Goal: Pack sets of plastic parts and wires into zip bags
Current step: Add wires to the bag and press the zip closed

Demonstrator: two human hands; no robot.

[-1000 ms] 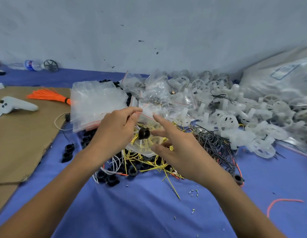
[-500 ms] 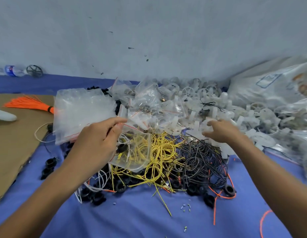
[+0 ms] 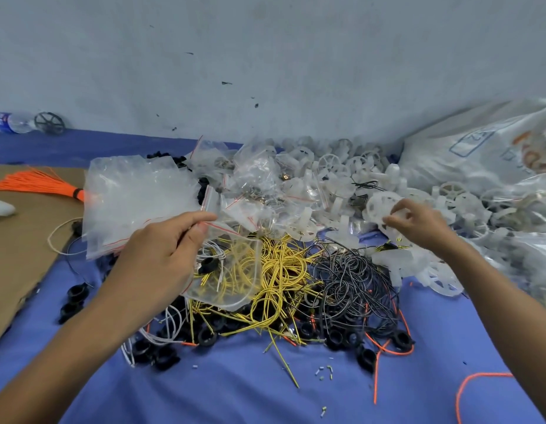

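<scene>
Left hand [image 3: 161, 255] keeps a pinching grip on the zip bag [image 3: 235, 289]; right hand [image 3: 418, 223] grips a white wheel [image 3: 378, 206], far right

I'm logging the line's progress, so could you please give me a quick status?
Left hand pinches zip bag at its top edge, black ring inside. Right hand grips white plastic wheel. Yellow wire tangle lies under bag.

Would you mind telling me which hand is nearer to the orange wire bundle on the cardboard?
Left. The left hand, pinching a zip bag, is to the right of the orange bundle. The right hand is far across, gripping a white wheel.
</scene>
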